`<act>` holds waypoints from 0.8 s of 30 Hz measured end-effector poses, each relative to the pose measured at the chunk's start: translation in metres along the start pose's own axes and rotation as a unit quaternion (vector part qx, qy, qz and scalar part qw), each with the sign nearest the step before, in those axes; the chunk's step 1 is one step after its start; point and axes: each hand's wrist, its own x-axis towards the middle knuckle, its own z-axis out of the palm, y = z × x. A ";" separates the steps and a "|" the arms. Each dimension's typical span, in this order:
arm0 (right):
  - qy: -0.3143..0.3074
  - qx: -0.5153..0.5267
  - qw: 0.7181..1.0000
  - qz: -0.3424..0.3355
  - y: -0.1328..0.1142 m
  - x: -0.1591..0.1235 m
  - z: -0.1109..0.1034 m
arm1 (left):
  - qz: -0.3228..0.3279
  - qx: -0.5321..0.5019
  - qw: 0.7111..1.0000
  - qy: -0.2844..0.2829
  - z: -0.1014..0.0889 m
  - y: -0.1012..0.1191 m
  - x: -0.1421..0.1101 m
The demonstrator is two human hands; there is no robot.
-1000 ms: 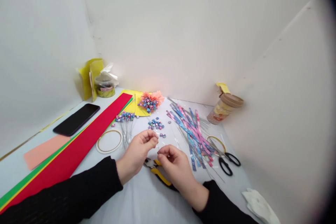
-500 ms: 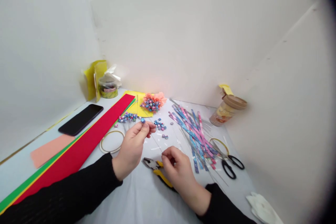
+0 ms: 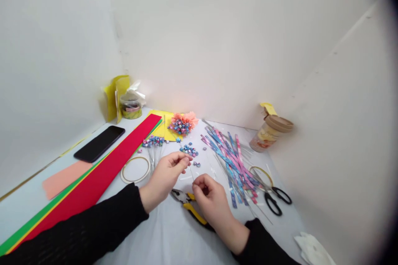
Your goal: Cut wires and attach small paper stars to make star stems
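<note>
My left hand [image 3: 169, 174] pinches a thin wire [image 3: 191, 173] between thumb and fingers. Lower down and to the right, my right hand [image 3: 211, 198] is closed on the same wire with thumb and forefinger. Above my left fingers shows a small blue paper star [image 3: 178, 140], seemingly at the wire's far end, though the link is too fine to make out. Pliers [image 3: 194, 211] with yellow and black handles lie beneath my right hand. Beyond the hands are several loose paper stars [image 3: 189, 150] and a bunch of stars on wires [image 3: 153, 141].
Patterned paper strips [image 3: 228, 157] and black-handled scissors [image 3: 273, 198] lie on the right, near a brown-lidded cup [image 3: 270, 132]. Left are a tape roll [image 3: 122, 169], long red paper [image 3: 102, 178] and a phone [image 3: 99, 143]. A pink paper flower with stars [image 3: 183, 124] sits behind.
My left hand has shifted right and closer to my right hand. The blue star, earlier at my left fingertips, now shows above them. The view has shifted slightly.
</note>
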 end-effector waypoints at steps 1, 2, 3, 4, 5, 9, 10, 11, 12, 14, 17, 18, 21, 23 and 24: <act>-0.004 0.004 1.000 -0.002 0.001 0.000 0.001 | 0.001 0.007 1.000 0.010 -0.001 0.000 0.001; -0.005 0.011 1.000 -0.004 0.002 0.001 0.002 | 0.004 0.013 1.000 0.024 -0.003 0.002 0.004; -0.004 0.017 1.000 -0.006 0.003 0.001 0.002 | 0.009 0.022 0.999 0.038 -0.006 0.004 0.007; -0.003 0.020 1.000 -0.008 0.005 0.002 0.003 | 0.015 0.036 0.998 0.052 -0.012 0.009 0.012; -0.001 0.019 1.000 -0.008 0.006 0.003 0.004 | 0.021 0.054 0.996 0.065 -0.020 0.014 0.018; -0.003 -0.018 1.000 -0.020 0.008 0.005 0.005 | 0.037 0.182 0.977 0.102 -0.062 0.041 0.048; -0.003 -0.025 0.999 -0.025 0.008 0.005 0.005 | 0.038 0.220 0.967 0.122 -0.073 0.046 0.056; -0.003 -0.030 0.999 -0.029 0.008 0.005 0.005 | 0.037 0.256 0.957 0.132 -0.083 0.049 0.062; -0.002 -0.033 0.999 -0.032 0.008 0.005 0.005 | 0.033 0.289 0.948 0.133 -0.091 0.050 0.067; 0.000 -0.033 0.999 -0.034 0.008 0.005 0.005 | 0.019 0.345 0.931 0.117 -0.103 0.045 0.071; -0.001 -0.032 0.999 -0.040 0.008 0.005 0.005 | 0.008 0.409 0.907 0.099 -0.112 0.025 0.066; -0.001 -0.031 0.999 -0.042 0.009 0.005 0.005 | 0.010 0.426 0.899 0.099 -0.114 0.017 0.063; -0.002 -0.024 0.999 -0.048 0.010 0.005 0.006 | 0.006 0.460 0.882 0.102 -0.118 -0.004 0.056; 0.001 -0.018 0.999 -0.046 0.009 0.004 0.007 | 0.004 0.474 0.874 0.104 -0.120 -0.013 0.053; 0.004 -0.015 0.999 -0.043 0.008 0.004 0.007 | 0.005 0.479 0.872 0.103 -0.120 -0.016 0.053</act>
